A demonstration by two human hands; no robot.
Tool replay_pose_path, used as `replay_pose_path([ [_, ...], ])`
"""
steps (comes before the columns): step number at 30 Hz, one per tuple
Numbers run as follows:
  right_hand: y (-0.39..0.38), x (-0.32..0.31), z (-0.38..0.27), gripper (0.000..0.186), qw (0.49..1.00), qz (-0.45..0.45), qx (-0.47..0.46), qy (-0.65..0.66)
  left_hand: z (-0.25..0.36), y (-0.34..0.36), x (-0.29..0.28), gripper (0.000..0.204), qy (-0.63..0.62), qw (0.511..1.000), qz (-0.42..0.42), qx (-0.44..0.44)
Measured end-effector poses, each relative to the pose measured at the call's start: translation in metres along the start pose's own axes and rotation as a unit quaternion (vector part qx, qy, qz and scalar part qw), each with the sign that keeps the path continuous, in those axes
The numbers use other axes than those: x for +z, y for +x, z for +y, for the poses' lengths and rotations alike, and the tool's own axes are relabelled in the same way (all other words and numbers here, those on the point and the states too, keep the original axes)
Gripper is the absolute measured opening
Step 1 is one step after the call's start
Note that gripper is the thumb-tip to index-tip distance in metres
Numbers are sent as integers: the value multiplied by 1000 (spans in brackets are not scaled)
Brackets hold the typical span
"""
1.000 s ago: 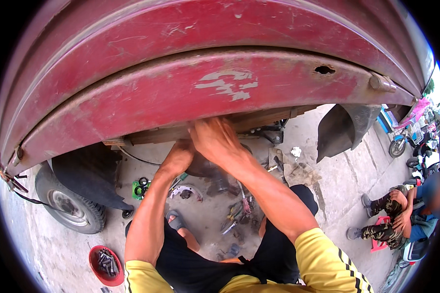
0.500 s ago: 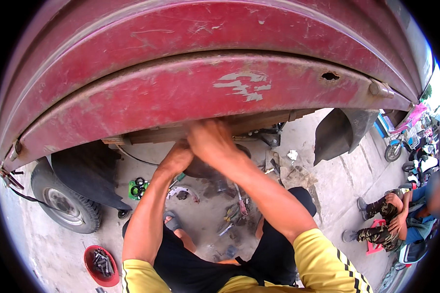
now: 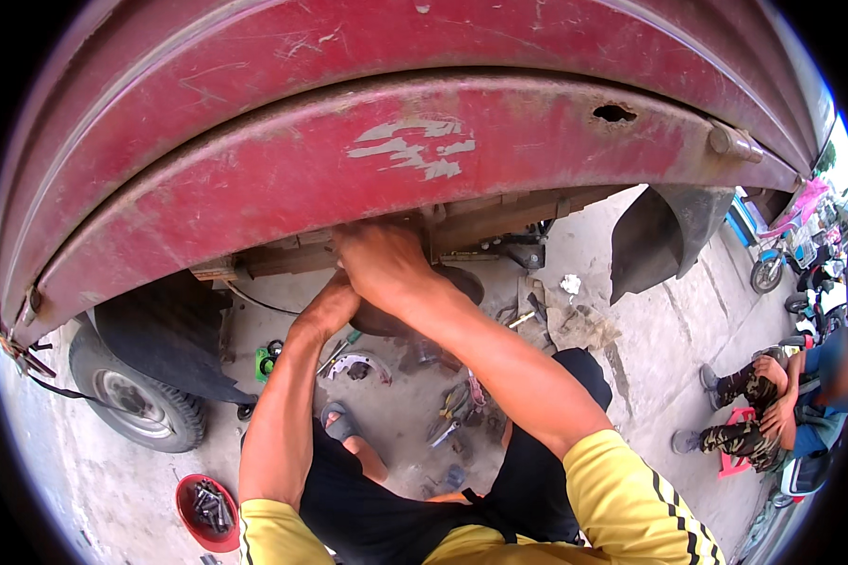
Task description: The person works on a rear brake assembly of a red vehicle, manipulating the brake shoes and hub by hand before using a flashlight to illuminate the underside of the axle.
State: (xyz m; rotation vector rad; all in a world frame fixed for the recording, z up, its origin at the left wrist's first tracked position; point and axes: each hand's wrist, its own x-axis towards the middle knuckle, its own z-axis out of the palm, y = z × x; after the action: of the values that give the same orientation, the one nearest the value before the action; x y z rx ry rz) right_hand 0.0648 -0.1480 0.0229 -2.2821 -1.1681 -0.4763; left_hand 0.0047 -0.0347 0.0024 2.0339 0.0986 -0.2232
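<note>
My right hand [image 3: 382,259] reached to the lower edge of a scuffed red panel [image 3: 499,141], my left hand [image 3: 334,299] just below it. Above them, a pale, ragged patch [image 3: 413,149] marked the paint; I could not tell whether it was lettering. My fingers were largely hidden, and whether they gripped anything I could not tell.

The left flap [image 3: 165,330] and wheel [image 3: 132,400] stand below the panel's [image 3: 273,193] edge toward its left corner, the right flap [image 3: 652,247] toward its right. On the floor [image 3: 660,405], a bowl [image 3: 186,516] of parts [image 3: 212,508] lies before the wheel, tools [image 3: 456,407] right of the sandal [image 3: 339,424]. Far right, a person [image 3: 782,414] sits.
</note>
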Motion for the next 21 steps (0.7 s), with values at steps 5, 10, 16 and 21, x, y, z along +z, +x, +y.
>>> replay_pose_path([
  [5, 0, -17, 0, 13, 1000, -7, 28, -2, -23, 4, 3, 45, -78, 996, -10, 47],
  [10, 1, -7, -10, 13, 999, -8, -2, -47, -38, 7, 7, 28, -79, 992, 74, 71],
  [16, 2, 15, -6, 20, 999, 13, 11, -31, -36, 6, 9, 29, -68, 987, 104, 101],
  [21, -6, -9, -8, 19, 1000, 22, 16, -5, -33, 6, 1, 33, -2, 995, 53, 79],
])
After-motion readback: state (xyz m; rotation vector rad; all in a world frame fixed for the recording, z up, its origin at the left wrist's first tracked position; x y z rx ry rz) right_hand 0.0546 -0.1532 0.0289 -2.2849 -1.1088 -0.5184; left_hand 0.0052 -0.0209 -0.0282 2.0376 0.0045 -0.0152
